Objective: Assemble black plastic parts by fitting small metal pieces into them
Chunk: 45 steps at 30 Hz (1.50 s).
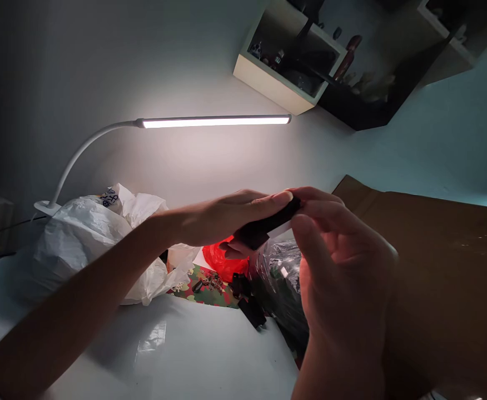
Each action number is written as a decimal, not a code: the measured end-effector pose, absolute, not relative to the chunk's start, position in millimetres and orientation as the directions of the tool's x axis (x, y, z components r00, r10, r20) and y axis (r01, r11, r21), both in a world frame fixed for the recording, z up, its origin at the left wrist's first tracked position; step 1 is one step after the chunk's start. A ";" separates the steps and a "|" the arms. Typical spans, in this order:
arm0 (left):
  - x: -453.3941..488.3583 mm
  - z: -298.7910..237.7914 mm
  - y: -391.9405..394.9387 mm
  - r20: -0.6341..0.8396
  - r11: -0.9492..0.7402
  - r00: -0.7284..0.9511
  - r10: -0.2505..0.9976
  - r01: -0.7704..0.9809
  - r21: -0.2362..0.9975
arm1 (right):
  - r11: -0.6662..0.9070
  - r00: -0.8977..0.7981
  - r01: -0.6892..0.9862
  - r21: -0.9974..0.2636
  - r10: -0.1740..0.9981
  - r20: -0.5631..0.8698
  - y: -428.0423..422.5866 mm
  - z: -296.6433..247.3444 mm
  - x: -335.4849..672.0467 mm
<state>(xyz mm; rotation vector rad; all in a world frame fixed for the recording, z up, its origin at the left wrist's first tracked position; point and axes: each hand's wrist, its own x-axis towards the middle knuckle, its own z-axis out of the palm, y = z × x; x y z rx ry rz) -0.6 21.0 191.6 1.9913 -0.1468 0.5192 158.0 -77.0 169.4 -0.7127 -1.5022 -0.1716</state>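
Note:
Raised above the table, a small black oblong piece (271, 218) lies between my two hands; its exact kind I cannot make out. My left hand (222, 216) grips it from the left, with the thumb stretched along its top and fingers underneath. My right hand (343, 250) closes its fingertips around the piece's right end. A pale strip (281, 229) shows along its lower side, close to my right thumb. Below my hands, similar black pieces (252, 312) lie near a heap of tiny metal parts (212, 281) on a camouflage-patterned sheet (214, 297).
White plastic bags (85, 239) are bunched at the left, under a lit lamp (216, 121) on a bent neck. A red bag (227, 261) and a clear plastic bag (279, 278) sit behind my hands. A cardboard box (439, 278) stands at the right on the white table (185, 355).

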 end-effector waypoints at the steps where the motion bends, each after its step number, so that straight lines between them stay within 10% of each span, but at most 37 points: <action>1: -0.2 191.6 20.9 0.423 -0.468 0.898 0.124 -0.323 0.823 | 0.786 0.100 0.529 -0.321 0.318 0.943 -76.6 169.3 157.8; 30: 3.2 191.9 23.0 0.434 -0.402 0.897 0.089 -0.366 0.839 | 0.793 0.163 0.586 -0.167 0.086 0.983 -67.8 164.5 141.3; 42: -3.0 200.6 7.4 0.448 -0.363 0.888 0.102 -0.386 0.848 | 0.772 0.168 0.585 -0.249 0.186 0.968 -50.9 163.8 178.2; 45: -7.6 200.1 6.9 0.478 -0.359 0.863 0.161 -0.400 0.843 | 0.672 0.145 0.634 -0.383 0.383 0.912 -30.4 159.1 201.4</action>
